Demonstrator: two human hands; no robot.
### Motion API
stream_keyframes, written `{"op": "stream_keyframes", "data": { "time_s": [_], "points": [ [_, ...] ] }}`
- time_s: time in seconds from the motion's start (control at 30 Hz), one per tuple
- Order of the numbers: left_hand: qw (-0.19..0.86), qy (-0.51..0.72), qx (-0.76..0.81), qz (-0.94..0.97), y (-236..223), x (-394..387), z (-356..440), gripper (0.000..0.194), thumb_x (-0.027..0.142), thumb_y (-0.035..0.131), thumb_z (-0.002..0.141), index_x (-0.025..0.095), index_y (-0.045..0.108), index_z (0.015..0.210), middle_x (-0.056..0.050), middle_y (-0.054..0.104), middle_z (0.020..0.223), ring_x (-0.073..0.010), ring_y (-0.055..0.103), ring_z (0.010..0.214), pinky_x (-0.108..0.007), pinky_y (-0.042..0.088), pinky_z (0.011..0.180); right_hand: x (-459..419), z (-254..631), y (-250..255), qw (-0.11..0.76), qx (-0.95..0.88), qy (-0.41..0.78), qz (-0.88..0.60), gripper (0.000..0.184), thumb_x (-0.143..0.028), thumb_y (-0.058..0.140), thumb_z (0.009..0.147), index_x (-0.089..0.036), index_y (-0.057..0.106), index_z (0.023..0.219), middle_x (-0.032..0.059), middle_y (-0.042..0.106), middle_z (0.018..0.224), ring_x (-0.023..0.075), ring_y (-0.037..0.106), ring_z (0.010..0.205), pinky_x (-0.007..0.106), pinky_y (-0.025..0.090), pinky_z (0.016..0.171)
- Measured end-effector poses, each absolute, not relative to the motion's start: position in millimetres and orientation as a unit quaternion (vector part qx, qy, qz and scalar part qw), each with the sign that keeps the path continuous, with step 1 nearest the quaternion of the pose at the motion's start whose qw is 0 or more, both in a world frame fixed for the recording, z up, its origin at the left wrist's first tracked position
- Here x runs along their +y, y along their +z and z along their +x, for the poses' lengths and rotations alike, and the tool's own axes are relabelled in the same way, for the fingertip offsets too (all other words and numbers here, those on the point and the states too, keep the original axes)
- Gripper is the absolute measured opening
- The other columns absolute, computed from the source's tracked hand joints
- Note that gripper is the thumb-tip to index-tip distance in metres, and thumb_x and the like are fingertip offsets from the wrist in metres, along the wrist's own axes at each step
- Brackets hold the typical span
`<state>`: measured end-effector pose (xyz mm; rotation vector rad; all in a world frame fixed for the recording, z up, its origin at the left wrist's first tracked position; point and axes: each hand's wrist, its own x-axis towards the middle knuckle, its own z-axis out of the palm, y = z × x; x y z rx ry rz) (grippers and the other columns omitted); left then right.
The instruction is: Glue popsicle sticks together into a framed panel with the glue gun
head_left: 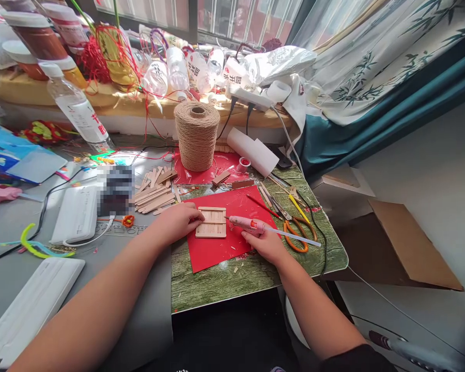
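A small square panel of craft sticks (211,230) lies on a red sheet (201,258). My left hand (183,221) has its fingers curled at the panel's left edge, pinching it. My right hand (266,245) is wrapped round a pink hot glue gun (248,223), with a long clear glue stick (300,237) jutting from its back. The gun's nozzle points left, close to the panel's upper right edge; whether it touches I cannot tell. Right of the sheet lie orange-handled scissors (296,243) and a red pencil (261,205). Loose craft sticks (155,196) are piled beyond my left hand.
A big twine spool (197,137) stands behind the sheet, near a white paper roll (253,152). White power banks (75,214), cables and a tilted plastic bottle (75,108) are at left. A black cable (321,237) runs along the table's right side; a cardboard box (414,243) sits beyond.
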<state>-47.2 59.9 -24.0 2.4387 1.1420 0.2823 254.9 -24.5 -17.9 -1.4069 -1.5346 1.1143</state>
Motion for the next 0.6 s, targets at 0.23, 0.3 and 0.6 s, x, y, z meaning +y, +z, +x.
{"op": "stream_keyframes", "data": {
  "time_s": [0.23,0.3,0.6],
  "points": [
    [0.209,0.091,0.416,0.880,-24,59,-47,0.025,0.033,0.056,0.097,0.026,0.079,0.101,-0.005,0.072,0.100,-0.0205,0.066,0.089,-0.032,0.048,0.075,-23,257,-11,0.355,-0.586,0.517,-0.513,0.040,-0.041,0.075,0.086,-0.027,0.075,0.123,0.0053,0.076,0.125,0.0336,0.066,0.128,0.052,0.054,0.111],
    [0.208,0.091,0.417,0.880,-24,59,-47,0.025,0.033,0.056,0.097,0.026,0.079,0.101,-0.005,0.072,0.100,-0.0207,0.066,0.090,-0.032,0.049,0.076,-24,261,-14,0.345,-0.600,0.479,-0.540,0.033,-0.038,0.078,0.083,-0.026,0.078,0.113,0.0064,0.079,0.114,0.0361,0.070,0.118,0.053,0.058,0.103],
    [0.217,0.097,0.422,0.875,-25,58,-46,0.023,0.033,0.057,0.096,0.027,0.078,0.101,-0.004,0.073,0.100,-0.0220,0.067,0.095,-0.033,0.050,0.079,-26,261,-29,0.383,-0.570,0.486,-0.540,0.039,-0.039,0.079,0.085,-0.024,0.076,0.120,0.0090,0.077,0.122,0.0387,0.065,0.125,0.057,0.053,0.109]
  ]
}}
